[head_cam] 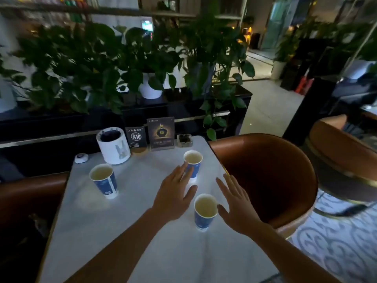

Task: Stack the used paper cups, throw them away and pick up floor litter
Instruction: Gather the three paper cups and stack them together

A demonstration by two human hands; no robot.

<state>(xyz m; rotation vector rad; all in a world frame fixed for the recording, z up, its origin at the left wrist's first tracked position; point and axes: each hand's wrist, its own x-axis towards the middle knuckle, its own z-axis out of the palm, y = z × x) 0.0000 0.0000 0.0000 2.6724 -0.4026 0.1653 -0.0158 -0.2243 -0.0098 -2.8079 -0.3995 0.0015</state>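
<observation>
Table point(142, 231), white, is seen with three blue paper cups standing upright: left cup point(104, 180), far cup point(193, 163), near cup point(204, 211). Left hand point(175, 196) is spread flat, nothing grasped, its fingertips overlapping the far cup. Right hand point(236, 203) is also spread, nothing grasped, thumb just beside the near cup.

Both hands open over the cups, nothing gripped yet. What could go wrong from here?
1. The near cup sits between the left hand and right hand; a careless reach could knock it over.
2. The far cup stands near the right edge of the table; a nudge from the left fingertips may push it off.
3. The cup interiors look yellowish; if that is leftover drink, stacking could spill it.
</observation>
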